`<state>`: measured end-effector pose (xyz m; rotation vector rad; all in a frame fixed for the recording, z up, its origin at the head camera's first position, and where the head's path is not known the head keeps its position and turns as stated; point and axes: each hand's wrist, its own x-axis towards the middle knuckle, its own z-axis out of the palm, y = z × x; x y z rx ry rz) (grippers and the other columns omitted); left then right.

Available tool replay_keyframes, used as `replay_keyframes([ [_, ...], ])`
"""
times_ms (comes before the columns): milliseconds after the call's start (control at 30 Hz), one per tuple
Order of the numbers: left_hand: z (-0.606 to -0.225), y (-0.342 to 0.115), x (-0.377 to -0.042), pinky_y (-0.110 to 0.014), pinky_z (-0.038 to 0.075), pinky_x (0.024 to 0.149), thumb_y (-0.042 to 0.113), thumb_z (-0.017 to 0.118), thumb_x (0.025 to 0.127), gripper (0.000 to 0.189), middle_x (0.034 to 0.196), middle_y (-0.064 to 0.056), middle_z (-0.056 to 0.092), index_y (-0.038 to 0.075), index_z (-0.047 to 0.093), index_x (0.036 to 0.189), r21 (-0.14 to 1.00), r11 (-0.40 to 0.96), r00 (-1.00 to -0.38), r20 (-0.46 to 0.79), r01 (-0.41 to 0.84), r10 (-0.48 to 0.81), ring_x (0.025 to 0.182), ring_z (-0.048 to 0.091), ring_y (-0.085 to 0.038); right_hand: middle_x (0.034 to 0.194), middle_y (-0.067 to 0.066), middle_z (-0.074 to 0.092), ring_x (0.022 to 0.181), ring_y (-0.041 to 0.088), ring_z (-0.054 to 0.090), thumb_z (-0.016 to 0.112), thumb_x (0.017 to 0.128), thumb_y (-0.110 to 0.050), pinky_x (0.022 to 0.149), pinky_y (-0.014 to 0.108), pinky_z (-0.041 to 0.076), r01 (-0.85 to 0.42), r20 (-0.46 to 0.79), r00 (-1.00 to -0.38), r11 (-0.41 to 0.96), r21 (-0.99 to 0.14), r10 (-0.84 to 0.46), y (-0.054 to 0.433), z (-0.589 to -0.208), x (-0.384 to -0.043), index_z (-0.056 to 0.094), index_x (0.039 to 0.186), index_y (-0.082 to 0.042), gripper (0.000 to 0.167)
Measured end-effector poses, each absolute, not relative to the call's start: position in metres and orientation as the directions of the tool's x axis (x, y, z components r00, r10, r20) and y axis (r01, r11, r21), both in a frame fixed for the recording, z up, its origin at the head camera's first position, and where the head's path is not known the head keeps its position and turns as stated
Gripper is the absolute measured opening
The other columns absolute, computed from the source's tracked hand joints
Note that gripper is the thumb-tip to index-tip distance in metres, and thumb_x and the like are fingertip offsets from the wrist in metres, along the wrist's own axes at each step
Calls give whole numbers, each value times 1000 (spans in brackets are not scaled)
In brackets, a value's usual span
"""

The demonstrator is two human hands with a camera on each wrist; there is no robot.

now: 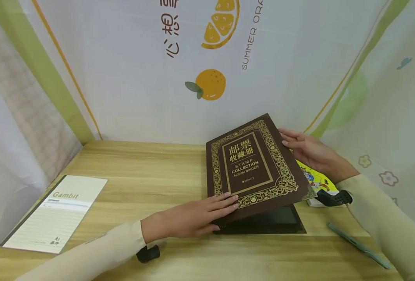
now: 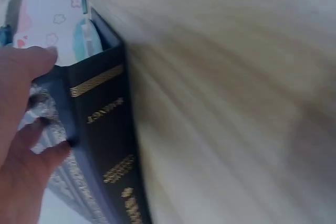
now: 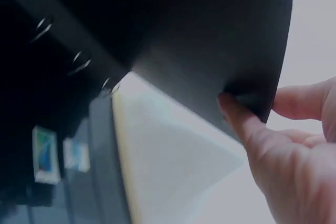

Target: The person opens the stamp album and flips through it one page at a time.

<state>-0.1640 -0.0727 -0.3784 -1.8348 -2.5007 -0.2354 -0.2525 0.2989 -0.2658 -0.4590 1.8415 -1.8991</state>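
Observation:
A dark brown stamp album binder (image 1: 247, 164) with gold ornament and lettering lies on the table, its front cover lifted at a slant. My right hand (image 1: 311, 152) pinches the raised edge of that cover, with the thumb (image 3: 239, 116) on the inner side. Across the cover's lower left, near the spine (image 2: 105, 135), rests my left hand (image 1: 193, 218), its fingers extended. Beneath the cover, the right wrist view shows metal rings (image 3: 79, 62) and dark pages with small stamps (image 3: 46, 155).
A pale notebook (image 1: 53, 212) marked Gambit lies at the table's left. Right of the binder, a yellow illustrated book (image 1: 316, 177) is partly covered by the binder and right arm. A slim blue-green object (image 1: 358, 246) lies near the right sleeve. Printed curtain (image 1: 133, 78) hangs behind the table.

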Motion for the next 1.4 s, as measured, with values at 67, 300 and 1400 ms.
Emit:
replay_keyframes([
  [67, -381, -73, -164, -36, 30, 124, 28, 52, 107, 71, 172, -3, 4, 15, 12, 164, 125, 289, -306, 143, 949, 941, 160, 8, -23, 171, 13, -12, 148, 11, 39, 40, 110, -11, 101, 18, 51, 69, -83, -847, 46, -997, -525, 294, -257, -251, -9, 163, -8, 72],
  [300, -363, -57, -165, -37, 32, 123, 33, 54, 106, 69, 170, -9, 17, 9, 23, 162, 77, 269, -279, 308, 960, 909, 157, 23, -26, 172, 10, -4, 159, 30, 4, 38, 110, -12, 98, 15, 51, 56, -104, -871, 114, -992, -480, 281, -244, -252, -3, 164, -10, 67],
  [1400, -244, -63, -187, -30, 42, 116, 45, 83, 75, 66, 134, -9, 59, 6, 60, 124, -5, 200, -163, 560, 980, 812, 135, 50, -26, 170, 10, 17, 155, 38, 23, 35, 110, -48, 120, 55, 32, -218, -112, -884, 611, -761, -455, 263, -297, -206, 13, 164, -18, 66],
])
